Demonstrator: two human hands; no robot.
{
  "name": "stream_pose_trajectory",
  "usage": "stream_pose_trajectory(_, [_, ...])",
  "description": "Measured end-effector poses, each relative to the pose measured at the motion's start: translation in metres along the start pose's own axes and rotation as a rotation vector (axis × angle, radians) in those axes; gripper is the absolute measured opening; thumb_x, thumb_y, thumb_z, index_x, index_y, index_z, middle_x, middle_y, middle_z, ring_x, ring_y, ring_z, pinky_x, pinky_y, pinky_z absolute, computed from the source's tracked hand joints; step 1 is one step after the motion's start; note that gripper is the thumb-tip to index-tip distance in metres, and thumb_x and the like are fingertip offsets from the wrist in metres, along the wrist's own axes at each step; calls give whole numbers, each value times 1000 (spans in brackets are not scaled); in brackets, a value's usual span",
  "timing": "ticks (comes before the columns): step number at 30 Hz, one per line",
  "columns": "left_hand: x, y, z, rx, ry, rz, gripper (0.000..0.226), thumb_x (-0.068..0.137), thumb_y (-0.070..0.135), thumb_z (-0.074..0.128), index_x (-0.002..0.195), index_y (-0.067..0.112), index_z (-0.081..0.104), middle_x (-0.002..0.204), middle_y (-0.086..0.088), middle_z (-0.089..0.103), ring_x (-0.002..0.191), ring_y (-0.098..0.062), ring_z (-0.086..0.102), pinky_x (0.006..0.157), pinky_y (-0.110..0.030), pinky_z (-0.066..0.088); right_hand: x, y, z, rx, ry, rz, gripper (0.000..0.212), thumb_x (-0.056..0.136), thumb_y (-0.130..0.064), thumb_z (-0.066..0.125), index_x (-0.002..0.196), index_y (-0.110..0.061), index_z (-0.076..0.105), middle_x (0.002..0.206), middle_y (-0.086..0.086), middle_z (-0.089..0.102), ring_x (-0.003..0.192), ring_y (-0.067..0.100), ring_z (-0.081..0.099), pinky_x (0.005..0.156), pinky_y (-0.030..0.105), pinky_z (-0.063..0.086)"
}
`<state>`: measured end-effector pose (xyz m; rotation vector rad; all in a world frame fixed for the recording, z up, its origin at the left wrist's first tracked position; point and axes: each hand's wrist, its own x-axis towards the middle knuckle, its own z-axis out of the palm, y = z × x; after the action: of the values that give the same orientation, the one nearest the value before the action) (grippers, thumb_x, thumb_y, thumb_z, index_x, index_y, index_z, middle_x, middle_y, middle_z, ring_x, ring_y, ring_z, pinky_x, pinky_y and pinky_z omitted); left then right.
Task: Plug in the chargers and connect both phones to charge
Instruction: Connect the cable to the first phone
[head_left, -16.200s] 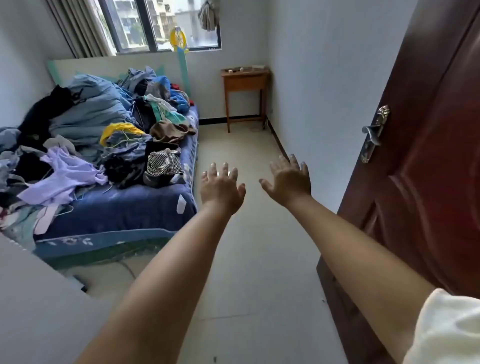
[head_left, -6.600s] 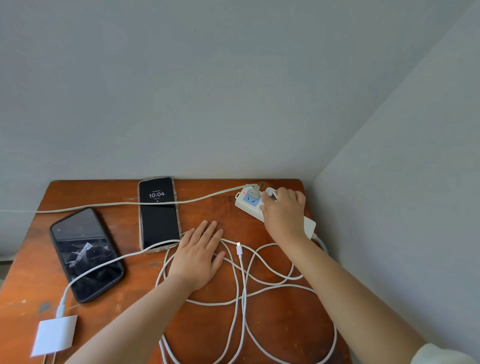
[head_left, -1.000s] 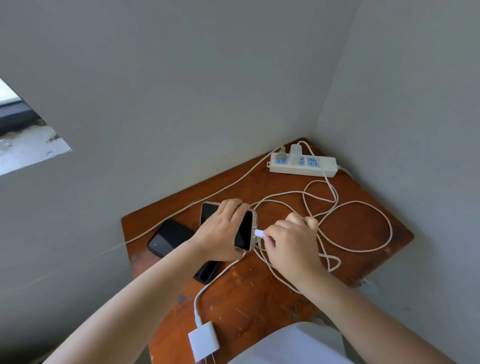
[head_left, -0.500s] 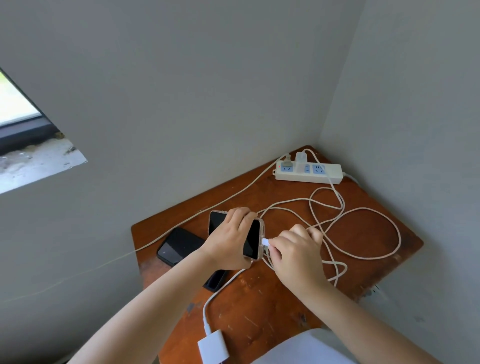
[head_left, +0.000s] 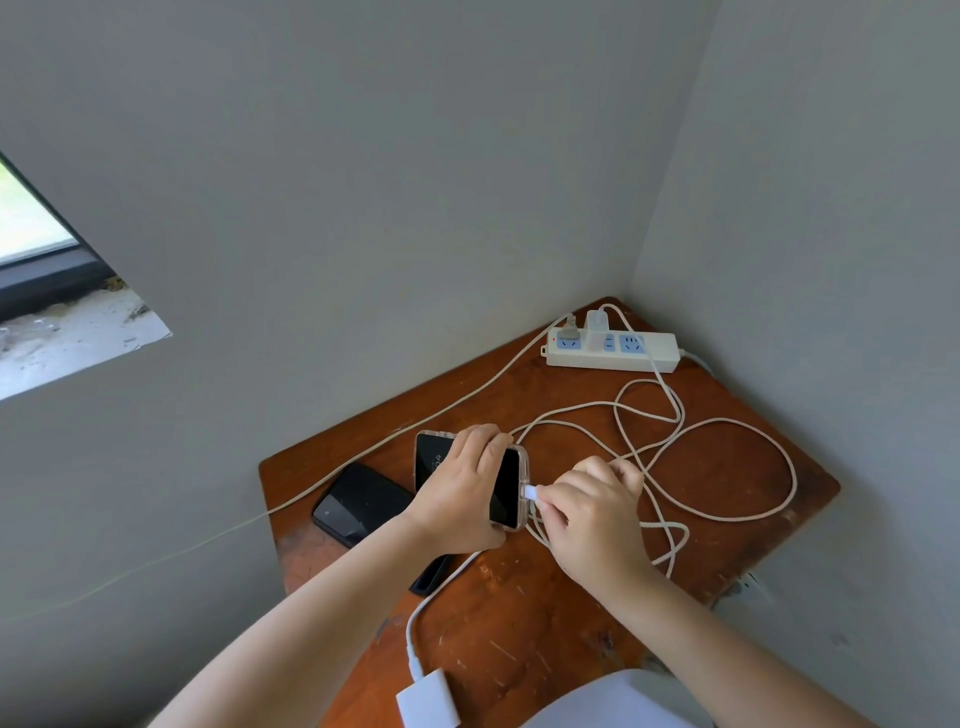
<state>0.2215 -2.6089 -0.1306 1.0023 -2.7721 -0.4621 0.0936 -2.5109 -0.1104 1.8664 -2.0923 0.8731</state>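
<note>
You have two phones here: one in a clear case (head_left: 506, 488) and one black phone (head_left: 358, 501) lying on the table (head_left: 727, 525). There is one table, one power strip (head_left: 660, 356) with one white charger (head_left: 595, 325) plugged in, and one more charger block (head_left: 428, 701) lying loose. Two hands are in view, your left hand (head_left: 460, 499) and right hand (head_left: 592, 514). The looped white cables overlap too much to count.
</note>
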Motion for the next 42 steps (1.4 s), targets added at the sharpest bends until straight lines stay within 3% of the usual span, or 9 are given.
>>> stream_pose_trajectory(7, [0, 0, 0, 4, 3, -3, 91, 61, 31, 78, 135, 13, 29, 141, -7, 33, 131, -22, 20, 105, -30, 26, -1, 0, 4, 22, 13, 11, 18, 52, -1, 85, 56, -11, 71, 50, 1, 69, 56, 20, 65, 73, 30, 29])
stream_pose_trajectory(11, [2, -1, 1, 7, -38, 16, 91, 62, 30, 77, 137, 15, 27, 142, -7, 31, 131, -21, 18, 105, -30, 26, -3, 5, 5, 17, 21, -12, 9, 61, -7, 74, 56, -13, 70, 50, -1, 69, 56, 19, 66, 73, 29, 29])
stream_pose_trajectory(15, [6, -5, 3, 41, -146, 58, 93, 67, 28, 74, 140, 19, 17, 145, -6, 25, 133, -21, 16, 107, -30, 24, -5, 15, 9, 16, -62, 11, 21, 50, -3, 87, 54, -14, 69, 48, -3, 68, 54, 18, 65, 71, 29, 27])
stream_pose_trajectory(18, [7, -11, 5, 73, -206, 74, 93, 74, 25, 71, 142, 20, 8, 150, -6, 21, 137, -22, 13, 111, -32, 13, -7, 25, 12, 1, -176, 87, 25, 44, -1, 89, 52, -15, 69, 46, -3, 67, 53, 19, 66, 74, 31, 30])
stream_pose_trajectory(21, [1, -26, 8, 81, -237, -27, 95, 76, 28, 70, 143, 20, 3, 153, -6, 13, 140, -23, 8, 113, -35, 7, -9, 32, 17, 10, -366, 183, 10, 64, -5, 80, 70, -10, 73, 63, 5, 74, 72, 25, 67, 76, 45, 42])
stream_pose_trajectory(25, [-19, -45, 15, 104, -275, -135, 79, 88, 38, 53, 143, 19, 1, 155, -5, 5, 141, -20, -1, 111, -31, -2, -13, 37, 36, -23, -505, 240, 18, 89, -23, 57, 102, -15, 67, 98, 3, 72, 101, 18, 56, 96, 35, 30])
stream_pose_trajectory(31, [-57, -64, 28, 131, -154, -343, 63, 95, 43, 32, 143, 18, 1, 155, -4, -2, 140, -18, -10, 104, -27, -12, -14, 34, 53, -109, -572, 225, 33, 91, -28, 52, 122, -18, 54, 114, 3, 67, 111, 17, 53, 102, 36, 29])
stream_pose_trajectory(35, [-73, -73, 31, 82, -89, -533, 65, 94, 47, 27, 143, 16, -1, 155, -5, -5, 140, -18, -12, 105, -28, -11, -11, 36, 54, -146, -604, 184, 36, 91, -35, 50, 124, -21, 51, 119, -2, 65, 113, 15, 53, 101, 35, 31])
stream_pose_trajectory(42, [-79, -76, 39, 97, -65, -570, 63, 95, 48, 21, 143, 15, -4, 154, -7, -9, 140, -18, -12, 106, -27, -15, -5, 33, 56, -138, -660, 169, 38, 91, -37, 49, 125, -23, 49, 123, -4, 61, 115, 12, 52, 103, 34, 31])
